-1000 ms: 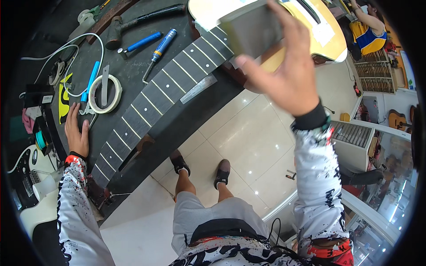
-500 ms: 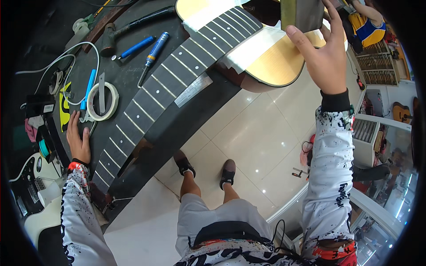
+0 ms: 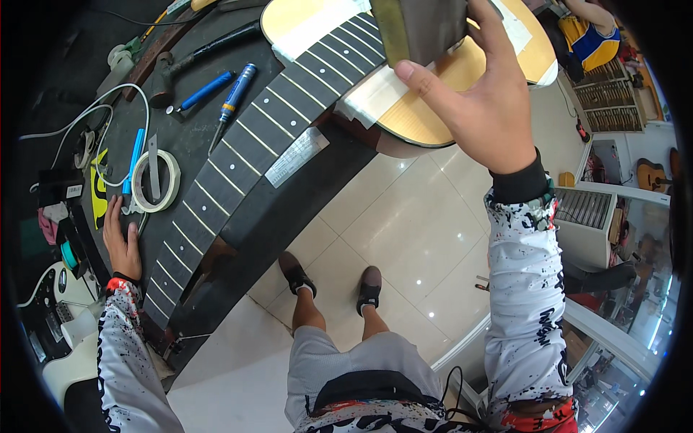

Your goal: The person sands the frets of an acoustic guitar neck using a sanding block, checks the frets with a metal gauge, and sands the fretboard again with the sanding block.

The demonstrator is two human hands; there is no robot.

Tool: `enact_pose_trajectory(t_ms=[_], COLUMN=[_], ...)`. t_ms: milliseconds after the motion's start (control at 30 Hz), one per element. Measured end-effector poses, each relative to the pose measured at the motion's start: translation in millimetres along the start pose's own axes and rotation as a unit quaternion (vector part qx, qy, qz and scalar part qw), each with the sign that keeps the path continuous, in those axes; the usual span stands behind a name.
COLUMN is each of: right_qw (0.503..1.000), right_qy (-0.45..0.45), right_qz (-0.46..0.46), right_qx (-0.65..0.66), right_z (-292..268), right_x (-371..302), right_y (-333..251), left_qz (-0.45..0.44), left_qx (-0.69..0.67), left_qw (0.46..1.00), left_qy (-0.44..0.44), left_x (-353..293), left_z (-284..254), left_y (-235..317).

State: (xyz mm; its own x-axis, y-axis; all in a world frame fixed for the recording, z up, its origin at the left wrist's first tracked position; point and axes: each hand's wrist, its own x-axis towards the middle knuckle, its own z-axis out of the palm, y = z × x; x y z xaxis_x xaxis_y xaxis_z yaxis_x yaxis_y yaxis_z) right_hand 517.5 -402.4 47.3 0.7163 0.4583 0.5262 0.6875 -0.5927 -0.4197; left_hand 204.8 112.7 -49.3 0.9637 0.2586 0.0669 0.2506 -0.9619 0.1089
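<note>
An acoustic guitar (image 3: 415, 119) lies across the dark workbench, its neck running down to the left. Metal frets cross its black fretboard (image 3: 245, 155), and white masking covers parts of the pale top. My right hand (image 3: 487, 108) grips a dark grey block with a yellow-green side, which looks like a sanding block (image 3: 429, 30). The block is over the body end of the fretboard; whether it touches the frets is hidden. My left hand (image 3: 121, 242) rests on the bench left of the neck, fingers stretched out, near a roll of masking tape (image 3: 175, 184).
Beyond the neck lie a screwdriver (image 3: 237, 94), a blue pen-like tool (image 3: 206, 92), a hammer (image 3: 162, 83) and a blue marker (image 3: 134, 162). A small steel ruler (image 3: 153, 166) leans across the tape. White cable (image 3: 86, 108) loops at the far left. Another person (image 3: 592, 36) is at the upper right.
My right hand has moved left with the block, from beside the soundhole to over the upper fretboard. The left hand stays flat on the bench. The view has shifted slightly.
</note>
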Motion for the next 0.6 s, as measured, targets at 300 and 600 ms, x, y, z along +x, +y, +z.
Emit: enact_pose_trajectory(t_ms=[300,600], right_qw=[0.999,1.0], right_qy=[-0.049,0.002], right_qz=[-0.009,0.015], right_qx=[0.019,0.023], right_z=[1.8,-2.1], right_x=[-0.2,10.8], right_y=[-36.4,-19.3], left_qz=[0.001,0.002], left_qx=[0.005,-0.001], left_qw=[1.0,1.0], left_qy=[0.008,0.003], left_x=[1.3,4.2], left_z=[3.0,4.7], left_y=[3.7,8.5])
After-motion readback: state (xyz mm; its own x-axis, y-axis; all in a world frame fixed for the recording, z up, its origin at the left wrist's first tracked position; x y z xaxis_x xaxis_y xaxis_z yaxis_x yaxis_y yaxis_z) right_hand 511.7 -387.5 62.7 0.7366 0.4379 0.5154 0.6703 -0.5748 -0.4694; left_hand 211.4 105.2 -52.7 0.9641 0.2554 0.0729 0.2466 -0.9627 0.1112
